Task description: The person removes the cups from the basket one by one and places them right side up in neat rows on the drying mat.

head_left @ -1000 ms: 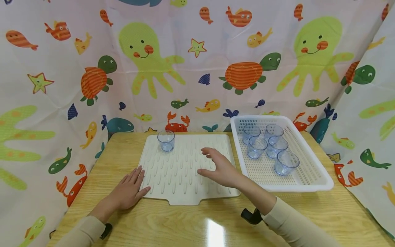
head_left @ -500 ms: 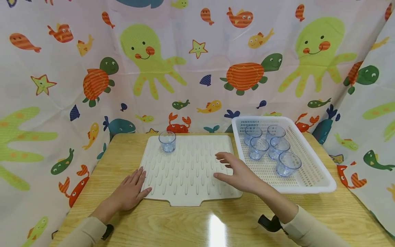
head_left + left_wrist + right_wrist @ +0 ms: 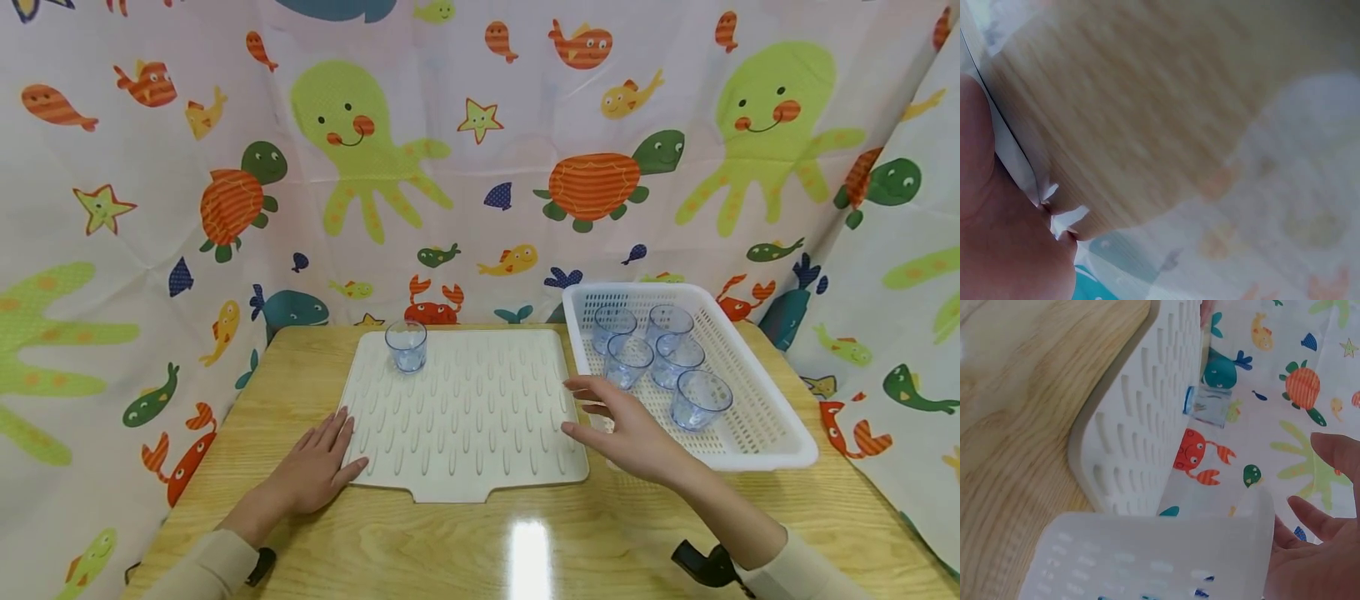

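Observation:
My left hand (image 3: 315,467) lies flat at the near left edge of a cream ribbed drying mat (image 3: 480,417), fingers straight along its side. One clear blue glass (image 3: 407,348) stands upright at the mat's back left. My right hand (image 3: 626,425) is over the left side of a white plastic basket (image 3: 776,425), fingers loosely bent and holding nothing. Several more glasses stand in the basket, the closest to the hand being one (image 3: 628,363) just beyond the fingers. In the right wrist view the right hand (image 3: 1322,531) appears beside the basket wall (image 3: 1166,544).
Both mat and basket sit on a wooden table (image 3: 420,550). Behind and on both sides hangs a curtain (image 3: 480,225) printed with sea animals. A black wrist strap (image 3: 705,565) is on the right forearm.
My right hand has moved right, from over the mat to the basket's left side. The left hand has stayed in place. The glasses stand where they were.

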A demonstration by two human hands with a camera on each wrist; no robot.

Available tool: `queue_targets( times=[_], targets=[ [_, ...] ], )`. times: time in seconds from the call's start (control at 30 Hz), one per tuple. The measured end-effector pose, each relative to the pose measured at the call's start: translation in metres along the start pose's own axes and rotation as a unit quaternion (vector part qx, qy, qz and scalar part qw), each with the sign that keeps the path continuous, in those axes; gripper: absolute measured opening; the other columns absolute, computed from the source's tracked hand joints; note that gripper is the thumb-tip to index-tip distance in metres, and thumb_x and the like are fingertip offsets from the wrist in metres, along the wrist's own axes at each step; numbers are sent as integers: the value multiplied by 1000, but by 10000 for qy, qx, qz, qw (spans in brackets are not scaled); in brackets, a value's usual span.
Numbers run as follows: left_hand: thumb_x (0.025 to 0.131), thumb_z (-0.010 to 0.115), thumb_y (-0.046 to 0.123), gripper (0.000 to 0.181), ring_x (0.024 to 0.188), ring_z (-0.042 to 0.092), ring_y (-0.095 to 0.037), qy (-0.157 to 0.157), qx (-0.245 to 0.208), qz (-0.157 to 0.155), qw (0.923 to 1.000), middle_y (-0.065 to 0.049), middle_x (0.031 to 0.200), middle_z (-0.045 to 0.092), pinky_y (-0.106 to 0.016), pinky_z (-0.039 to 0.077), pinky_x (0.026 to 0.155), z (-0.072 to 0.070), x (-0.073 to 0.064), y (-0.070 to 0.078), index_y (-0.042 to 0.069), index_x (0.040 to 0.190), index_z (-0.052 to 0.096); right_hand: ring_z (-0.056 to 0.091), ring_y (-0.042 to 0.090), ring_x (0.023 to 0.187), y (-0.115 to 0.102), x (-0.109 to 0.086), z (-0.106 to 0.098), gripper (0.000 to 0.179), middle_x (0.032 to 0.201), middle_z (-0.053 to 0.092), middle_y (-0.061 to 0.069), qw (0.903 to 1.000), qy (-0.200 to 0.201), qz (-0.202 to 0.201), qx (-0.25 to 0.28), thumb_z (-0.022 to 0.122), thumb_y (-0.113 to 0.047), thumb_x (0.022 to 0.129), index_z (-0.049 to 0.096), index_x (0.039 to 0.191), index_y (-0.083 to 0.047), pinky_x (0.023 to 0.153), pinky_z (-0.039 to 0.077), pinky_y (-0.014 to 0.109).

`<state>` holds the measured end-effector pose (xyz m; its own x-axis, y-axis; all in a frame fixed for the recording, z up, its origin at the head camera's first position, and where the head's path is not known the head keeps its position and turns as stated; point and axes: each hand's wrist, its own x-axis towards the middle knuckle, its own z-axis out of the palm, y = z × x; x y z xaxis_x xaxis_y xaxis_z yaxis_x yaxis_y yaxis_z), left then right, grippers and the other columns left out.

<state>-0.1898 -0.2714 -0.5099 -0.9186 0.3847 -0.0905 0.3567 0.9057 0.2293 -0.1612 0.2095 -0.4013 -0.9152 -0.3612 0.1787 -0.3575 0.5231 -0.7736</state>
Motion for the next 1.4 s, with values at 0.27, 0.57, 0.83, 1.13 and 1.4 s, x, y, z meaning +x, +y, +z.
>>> queue_targets(
  times=[0.27,0.57,0.83,1.13,1.4],
  targets=[
    [105,39,62,88,154,15,-45,57,100,-20,9999,-25,168,14,-67,16,119,6,3,-4,-6,159,25,55,35,130,10,-16,-21,51,142,57,15,9987,431,-42,-285,72,-22,98,53,143,-4,102,50,53],
    [106,40,60,87,153,15,-47,9,13,-10,10000,-27,167,16,-68,15,119,-2,0,4,-7,158,26,53,41,130,27,-31,-51,51,141,56,19,9917,802,130,-997,72,-23,98,53,142,-5,100,49,58],
    [105,37,64,89,154,15,-45,85,45,27,9999,-26,168,15,-67,16,119,0,-1,2,-6,159,25,53,47,126,40,-41,-81,58,140,53,25,9835,1143,256,-1376,75,-20,96,49,142,3,97,46,59],
    [105,42,58,86,153,16,-47,21,33,-24,10000,-28,167,16,-67,17,119,-5,-2,4,-7,158,26,42,55,125,59,-49,-98,73,143,40,35,9746,1236,859,-1660,75,-25,95,37,149,8,92,40,75],
    [106,45,55,85,151,18,-50,66,-100,116,9999,-31,165,18,-70,17,117,-10,-5,8,-10,157,27,33,62,128,71,-51,-106,92,148,24,45,9688,950,1481,-1744,73,-34,95,21,153,15,93,35,82]
  ],
)
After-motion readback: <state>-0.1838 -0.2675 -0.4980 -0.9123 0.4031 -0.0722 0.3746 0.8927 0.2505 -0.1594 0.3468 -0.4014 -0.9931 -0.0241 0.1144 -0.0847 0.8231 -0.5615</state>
